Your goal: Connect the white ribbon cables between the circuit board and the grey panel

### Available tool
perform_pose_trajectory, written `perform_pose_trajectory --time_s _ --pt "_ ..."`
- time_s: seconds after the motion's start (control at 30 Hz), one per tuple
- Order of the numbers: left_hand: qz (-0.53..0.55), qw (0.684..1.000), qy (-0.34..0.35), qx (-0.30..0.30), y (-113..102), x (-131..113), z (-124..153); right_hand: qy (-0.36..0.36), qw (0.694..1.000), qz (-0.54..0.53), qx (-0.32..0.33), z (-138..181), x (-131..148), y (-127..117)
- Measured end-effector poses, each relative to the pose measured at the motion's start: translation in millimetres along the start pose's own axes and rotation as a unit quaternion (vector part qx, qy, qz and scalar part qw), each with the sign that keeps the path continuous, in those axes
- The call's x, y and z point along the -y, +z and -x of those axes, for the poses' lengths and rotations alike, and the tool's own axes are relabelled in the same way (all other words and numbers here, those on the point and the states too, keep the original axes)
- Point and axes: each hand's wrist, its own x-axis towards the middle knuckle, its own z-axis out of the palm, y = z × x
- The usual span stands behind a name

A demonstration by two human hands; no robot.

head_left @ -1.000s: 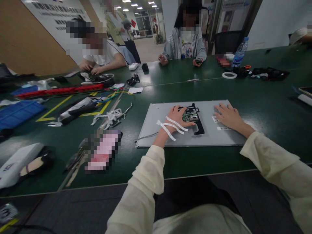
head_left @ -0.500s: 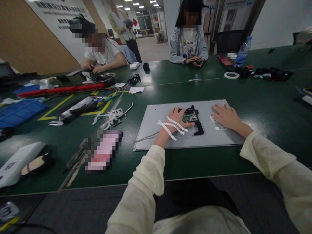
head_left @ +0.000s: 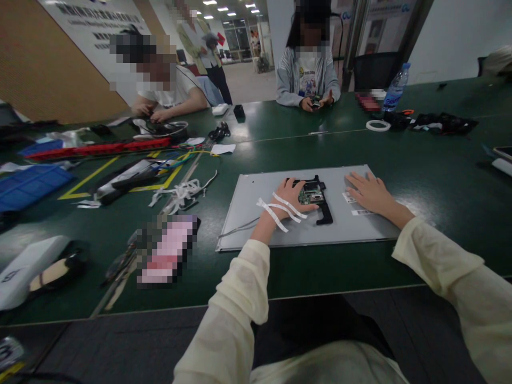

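A grey flat panel (head_left: 264, 186) lies on the table in front of me. On it sits a black bracket (head_left: 327, 213) with a green circuit board (head_left: 310, 197). My left hand (head_left: 288, 198) rests over the bracket's left side, thumb and fingers apart; its palm hides part of the bracket and board. White tape strips (head_left: 276, 218) are stuck across the back of that hand and wrist. My right hand (head_left: 370, 194) lies flat with fingers spread on the panel's right part, beside white labels (head_left: 362, 212). A thin grey cable (head_left: 240, 226) runs from under my left wrist to the panel's left edge.
Left of the panel lie a phone (head_left: 170, 250), tangled white strips (head_left: 184, 194) and a blue tray (head_left: 32, 186). A tape roll (head_left: 378, 125) and a water bottle (head_left: 397, 88) stand far right. Two people sit across the green table (head_left: 276, 152).
My hands, the panel and the bracket keep their places relative to each other; the view has shifted slightly. The person across has moved their hands apart around a small object.
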Motion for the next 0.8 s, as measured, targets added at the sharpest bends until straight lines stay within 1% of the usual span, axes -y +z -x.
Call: perform_pose_trajectory --time_s 0.27,0.5,0.6,0.67,0.73,0.8 --pt "-0.003 1.000 -0.008 0.016 3 1 0 -0.007 1.000 -0.006 -0.007 1 3 0" --pt "-0.019 0.999 -0.045 0.019 -3 -7 5 0.008 0.999 -0.033 -0.015 2 8 -1" --pt "-0.014 0.999 -0.045 0.015 -10 -12 7 0.012 0.997 -0.061 -0.050 2 8 -2" --pt "-0.004 0.999 -0.041 0.008 -15 -15 8 -0.003 0.991 -0.096 -0.088 2 9 -8" --pt "0.002 0.999 -0.038 -0.007 -19 -18 8 -0.032 0.979 -0.150 -0.135 3 13 -18" --pt "0.005 0.999 -0.034 -0.029 -21 -20 7 -0.047 0.959 -0.221 -0.172 8 23 -33"
